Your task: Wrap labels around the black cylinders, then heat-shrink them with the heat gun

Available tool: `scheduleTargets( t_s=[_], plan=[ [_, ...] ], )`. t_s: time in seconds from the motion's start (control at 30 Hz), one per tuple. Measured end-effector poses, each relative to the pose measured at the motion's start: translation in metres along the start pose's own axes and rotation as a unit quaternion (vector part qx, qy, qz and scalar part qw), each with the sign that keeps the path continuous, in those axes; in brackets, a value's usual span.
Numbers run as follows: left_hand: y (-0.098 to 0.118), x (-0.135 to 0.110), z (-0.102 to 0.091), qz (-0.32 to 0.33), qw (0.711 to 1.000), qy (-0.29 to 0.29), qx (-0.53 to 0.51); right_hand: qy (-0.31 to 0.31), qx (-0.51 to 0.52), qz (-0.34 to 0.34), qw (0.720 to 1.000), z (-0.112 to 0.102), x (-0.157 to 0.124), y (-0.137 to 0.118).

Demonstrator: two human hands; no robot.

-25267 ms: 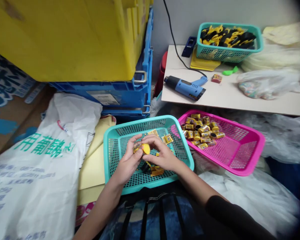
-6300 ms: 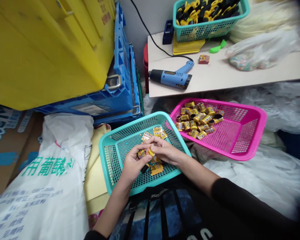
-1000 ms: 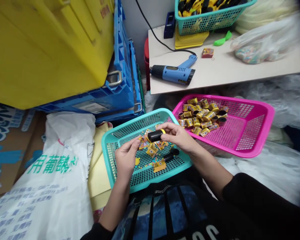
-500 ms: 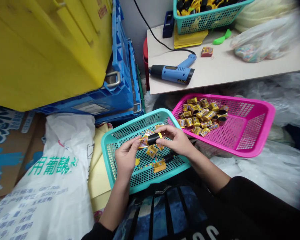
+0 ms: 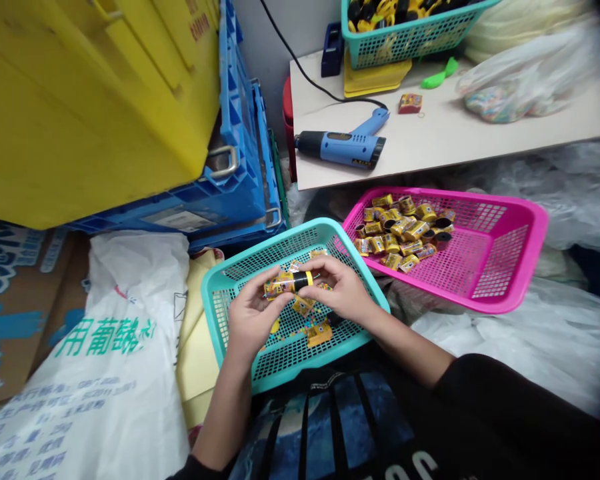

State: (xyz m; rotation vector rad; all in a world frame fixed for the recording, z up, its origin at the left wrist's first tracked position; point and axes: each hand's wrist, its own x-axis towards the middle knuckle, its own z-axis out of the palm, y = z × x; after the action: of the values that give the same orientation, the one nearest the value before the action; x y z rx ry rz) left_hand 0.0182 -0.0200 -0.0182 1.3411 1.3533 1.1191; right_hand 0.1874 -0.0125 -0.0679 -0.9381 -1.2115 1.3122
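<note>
Holding black tube [image 5: 301, 281] and printed sleeve [image 5: 279, 285] together.
Our left grip [image 5: 250, 315] pinches the sleeve, our right grip [image 5: 344, 292] the tube's yellow end [image 5: 309, 279].

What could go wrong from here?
The printed wrapper in the left hand might crease or sit crooked; black tube shows beside it.
The loose colored bits in the teal basket could perhaps slip through its mesh.
The heat gun lies near the edge of the white table, so a bump might drop it.
</note>
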Motion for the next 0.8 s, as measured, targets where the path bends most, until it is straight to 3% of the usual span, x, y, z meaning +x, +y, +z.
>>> scheduleTargets(
  t_s=[0.1, 0.2, 0.33, 0.4, 0.63, 0.8],
  plan=[
    [0.007, 0.002, -0.005, 0.017, 0.998, -0.062, 0.020, -0.045, 0.037, -0.018, 0.998, 0.001, -0.002, 0.000],
    [0.010, 0.002, -0.004, 0.000, 0.996, -0.083, -0.018, -0.063, 0.130, 0.021, 0.989, 0.004, -0.005, 0.003],
    [0.007, -0.002, 0.004, -0.035, 0.992, -0.100, -0.065, -0.115, 0.314, 0.157, 0.929, 0.012, -0.010, 0.008],
    [0.004, -0.005, 0.007, -0.044, 0.993, -0.091, -0.060, -0.119, 0.357, 0.189, 0.907, 0.015, -0.011, 0.010],
    [0.001, -0.008, 0.012, -0.048, 0.996, -0.069, -0.041, -0.074, 0.293, 0.168, 0.938, 0.018, -0.009, 0.011],
    [0.001, -0.012, 0.013, -0.054, 0.989, -0.117, -0.078, -0.090, 0.353, 0.177, 0.914, 0.013, -0.011, 0.011]
  ],
)
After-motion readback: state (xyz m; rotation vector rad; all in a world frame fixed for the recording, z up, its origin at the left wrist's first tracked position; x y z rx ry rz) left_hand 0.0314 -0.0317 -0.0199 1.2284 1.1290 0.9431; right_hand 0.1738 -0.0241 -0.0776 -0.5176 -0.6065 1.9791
